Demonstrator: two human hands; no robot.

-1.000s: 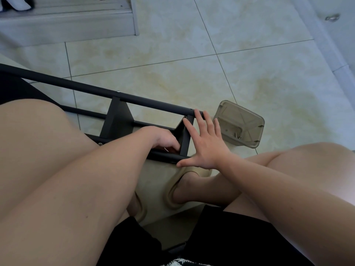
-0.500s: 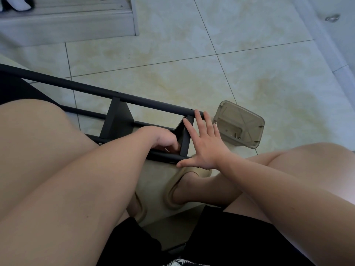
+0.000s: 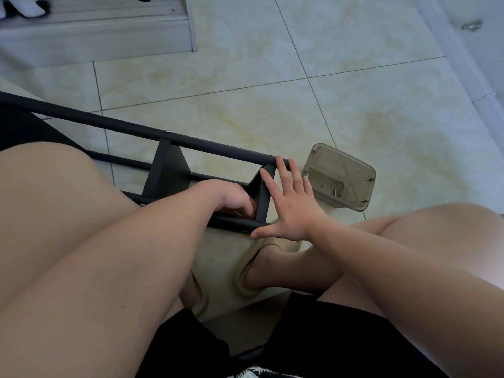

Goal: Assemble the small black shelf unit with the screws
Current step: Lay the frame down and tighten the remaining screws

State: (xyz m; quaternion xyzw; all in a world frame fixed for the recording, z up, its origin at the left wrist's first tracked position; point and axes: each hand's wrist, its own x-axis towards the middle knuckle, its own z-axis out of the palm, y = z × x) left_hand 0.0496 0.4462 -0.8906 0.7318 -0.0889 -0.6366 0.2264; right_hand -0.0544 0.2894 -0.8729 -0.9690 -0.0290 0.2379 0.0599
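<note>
The small black shelf unit [image 3: 166, 175] is laid on its side on the tiled floor [image 3: 245, 105], its long rods running from the left edge across the lap to a spot between the knees. The right grip [image 3: 294, 211] is pressed flat against the near end panel, released, with straight spread fingers; one fingertip is set on the upper rod and the thumb is stretched along the lower rod. The left grip [image 3: 234, 199] is reached inside the frame just beside that panel, its fingers curled; whether anything is pinched cannot be told. A translucent plastic container [image 3: 341, 178] is placed on the floor just right of the shelf's end, and small metal pieces [image 3: 335, 192] are seen inside it.
</note>
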